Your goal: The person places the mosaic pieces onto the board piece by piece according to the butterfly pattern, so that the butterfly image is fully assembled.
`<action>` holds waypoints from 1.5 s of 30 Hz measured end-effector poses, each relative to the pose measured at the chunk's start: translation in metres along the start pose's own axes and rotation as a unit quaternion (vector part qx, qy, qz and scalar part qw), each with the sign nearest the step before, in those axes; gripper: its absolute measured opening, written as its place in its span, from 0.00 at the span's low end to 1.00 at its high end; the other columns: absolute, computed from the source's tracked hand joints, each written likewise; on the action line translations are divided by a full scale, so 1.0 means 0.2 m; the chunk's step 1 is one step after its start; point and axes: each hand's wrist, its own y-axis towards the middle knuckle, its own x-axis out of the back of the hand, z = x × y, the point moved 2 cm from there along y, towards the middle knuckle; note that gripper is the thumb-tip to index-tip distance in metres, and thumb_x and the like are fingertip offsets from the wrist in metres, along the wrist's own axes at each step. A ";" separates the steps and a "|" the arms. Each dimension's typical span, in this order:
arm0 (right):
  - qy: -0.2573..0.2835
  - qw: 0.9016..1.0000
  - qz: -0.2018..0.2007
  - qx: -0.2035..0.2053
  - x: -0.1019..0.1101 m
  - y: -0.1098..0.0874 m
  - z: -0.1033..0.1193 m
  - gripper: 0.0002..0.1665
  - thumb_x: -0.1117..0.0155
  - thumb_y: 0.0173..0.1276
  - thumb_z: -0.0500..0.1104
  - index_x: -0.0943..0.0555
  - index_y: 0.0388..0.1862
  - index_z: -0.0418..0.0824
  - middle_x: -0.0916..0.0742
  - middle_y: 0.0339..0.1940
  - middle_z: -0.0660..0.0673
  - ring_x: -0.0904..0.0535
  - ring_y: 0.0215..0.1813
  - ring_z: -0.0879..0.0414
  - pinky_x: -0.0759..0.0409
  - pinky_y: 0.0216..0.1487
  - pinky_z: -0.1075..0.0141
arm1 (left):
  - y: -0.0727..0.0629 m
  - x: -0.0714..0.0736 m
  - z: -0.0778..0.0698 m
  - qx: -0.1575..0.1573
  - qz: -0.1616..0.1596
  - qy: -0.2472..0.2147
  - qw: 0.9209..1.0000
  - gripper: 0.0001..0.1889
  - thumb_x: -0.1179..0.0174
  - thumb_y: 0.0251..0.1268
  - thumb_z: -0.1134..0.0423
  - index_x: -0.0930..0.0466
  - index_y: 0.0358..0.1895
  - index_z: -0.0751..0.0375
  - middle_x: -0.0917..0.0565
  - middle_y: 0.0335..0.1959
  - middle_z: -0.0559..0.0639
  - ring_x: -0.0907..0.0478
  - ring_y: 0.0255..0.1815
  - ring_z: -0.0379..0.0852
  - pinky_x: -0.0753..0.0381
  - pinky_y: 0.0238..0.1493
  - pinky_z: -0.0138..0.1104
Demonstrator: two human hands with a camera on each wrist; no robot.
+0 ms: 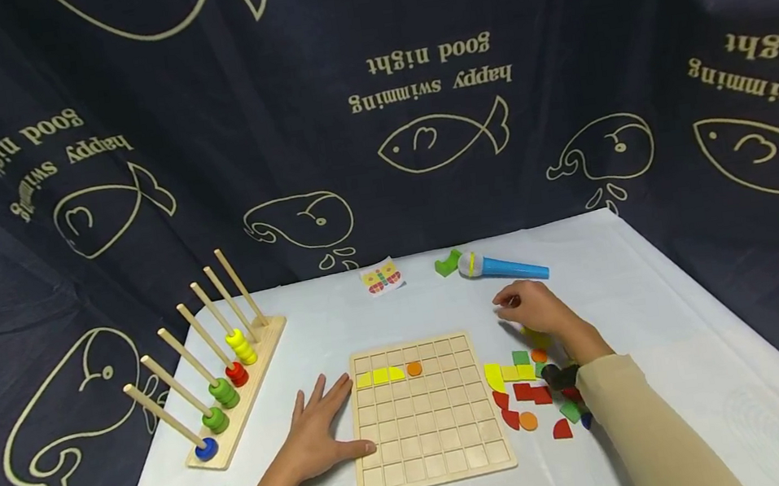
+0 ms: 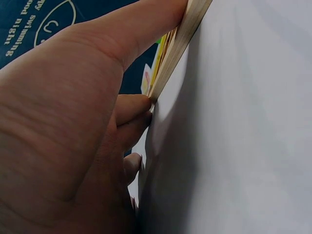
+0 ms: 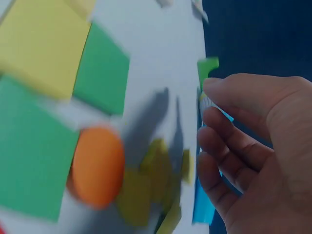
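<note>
Holds up the right hand over the white cloth, with fingers loosely bent toward the thumb, tips near one another and nothing visible between them. Rests the left hand at the board, with fingers straight and spread apart, thumb laid over the left rim and forefinger touching that same edge. Has the board lying flat on the cloth, directly right of the left hand. Has on it, in the second row from the far side, three yellow pieces side by side from the left edge, then an orange disc in the fourth cell. Has loose pieces strewn to the board's right, in red, yellow, green and orange, some partly hidden by the right sleeve and wrist camera. Has a blue microphone lying beyond the right hand, just beside a green block, with a patterned card farther left. Has a bead rack standing well left of the board, with blue, green, red and yellow beads on pegs. Faces a dark curtain printed with pale fish and lettering.
</note>
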 end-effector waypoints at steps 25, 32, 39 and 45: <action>-0.020 0.994 0.031 -0.099 0.10 -0.11 -0.21 0.22 0.31 0.58 0.39 0.18 0.53 0.36 0.20 0.45 0.41 0.28 0.45 0.45 0.23 0.51 0.52 | 0.00 0.00 0.01 -0.004 -0.002 0.000 1.000 0.60 0.34 0.35 0.25 0.41 0.74 0.53 0.40 0.74 0.45 0.58 0.76 0.56 0.70 0.69 0.58; -0.014 0.994 0.034 -0.098 0.13 -0.16 -0.22 0.25 0.30 0.59 0.41 0.19 0.55 0.37 0.20 0.45 0.40 0.28 0.45 0.45 0.22 0.49 0.54 | 0.00 0.00 0.00 -0.004 0.000 -0.001 1.000 0.60 0.34 0.35 0.25 0.41 0.74 0.53 0.40 0.74 0.46 0.58 0.76 0.57 0.71 0.69 0.58; -0.025 0.995 0.058 -0.081 0.19 -0.20 -0.28 0.27 0.31 0.57 0.38 0.20 0.57 0.35 0.19 0.46 0.41 0.28 0.45 0.46 0.24 0.51 0.50 | 0.01 0.00 0.01 -0.007 0.000 -0.003 1.000 0.60 0.34 0.35 0.25 0.41 0.75 0.53 0.41 0.74 0.46 0.58 0.76 0.56 0.71 0.69 0.58; -0.035 0.993 0.068 -0.087 0.21 -0.22 -0.32 0.27 0.30 0.54 0.35 0.20 0.56 0.34 0.19 0.43 0.41 0.28 0.44 0.46 0.22 0.49 0.52 | 0.01 -0.01 0.02 -0.002 0.003 -0.002 1.000 0.60 0.34 0.35 0.24 0.42 0.75 0.52 0.41 0.74 0.45 0.59 0.76 0.55 0.72 0.69 0.57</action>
